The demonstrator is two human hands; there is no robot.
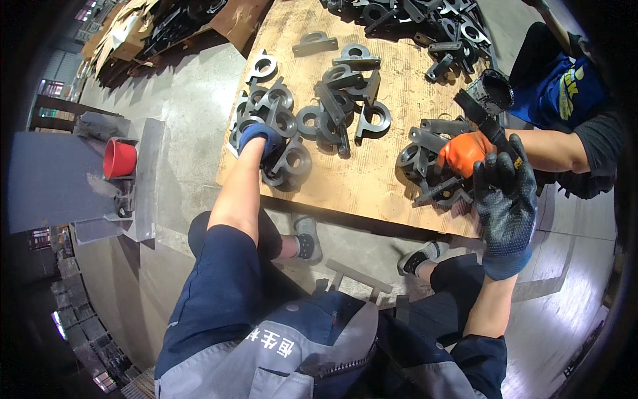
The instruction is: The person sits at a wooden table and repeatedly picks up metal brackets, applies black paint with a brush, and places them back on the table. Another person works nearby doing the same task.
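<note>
In a blue glove, my left hand (262, 138) reaches over the near-left table edge. Its fingers curl over a dark ring-shaped metal bracket (250, 124) in a heap of similar ones; the fingertips are partly hidden. My right hand (506, 216), in a dark dotted glove, is raised past the near-right table corner, palm showing. A black paintbrush (477, 114) slants up-left from between its thumb and forefinger, while the other fingers stretch out. The bristles are close to a paint-smeared tin (490, 92). More ring brackets (374, 121) lie mid-table.
At the right, a co-worker's orange-gloved hand (464, 153) rests on another bracket pile (425, 156). A larger heap of dark parts (425, 20) covers the far end of the wooden tabletop (392, 73). A red bucket (119, 158) and cardboard boxes (133, 36) are to the left.
</note>
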